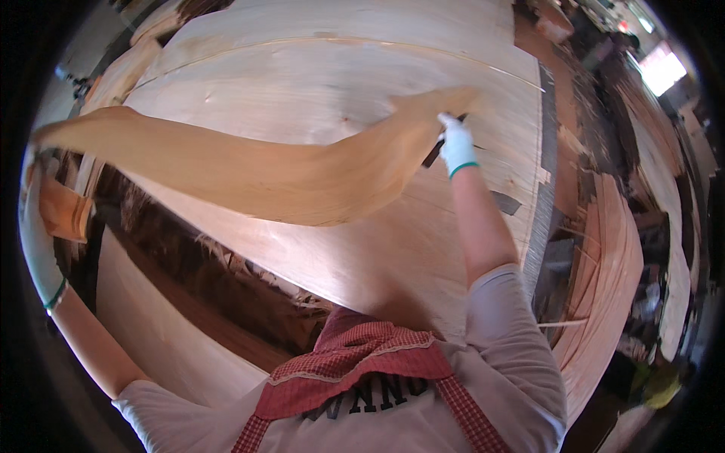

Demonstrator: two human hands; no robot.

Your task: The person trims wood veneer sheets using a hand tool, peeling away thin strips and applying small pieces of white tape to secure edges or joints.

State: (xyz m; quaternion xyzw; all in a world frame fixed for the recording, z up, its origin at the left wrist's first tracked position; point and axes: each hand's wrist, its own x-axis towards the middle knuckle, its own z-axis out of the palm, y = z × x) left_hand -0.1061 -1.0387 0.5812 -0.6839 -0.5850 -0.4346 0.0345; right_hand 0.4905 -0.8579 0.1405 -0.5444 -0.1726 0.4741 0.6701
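- The left hand (38, 234) is far out at the left edge. It wears a pale glove with a green cuff. Its fingers seem to be closed on the left end of the strip (249, 170), but the edge of the picture bends too much to be sure.
- The strip is a long, thin piece of wood skin. It is tan, smooth and floppy. It hangs in the air between both hands and sags in a wave in the middle.
- Under the strip lies a big sheet (340, 83) of the same thin wood, pale and flat, with soft grain lines. It covers the bench.
- Low down, in the dark gap by the bench, lie wood scraps (226, 260).
- The right hand (457, 145) is up near the middle, also in a pale glove. Its fingers pinch the right end of the strip, and a small dark tool (434, 153) pokes out below them.
- I think the strip is being carried over the sheet. Moving it calls for both ends to stay level, so the thin wood does not fold or crack.
- At the right, more thin sheets (612, 264) lie stacked in curved piles.
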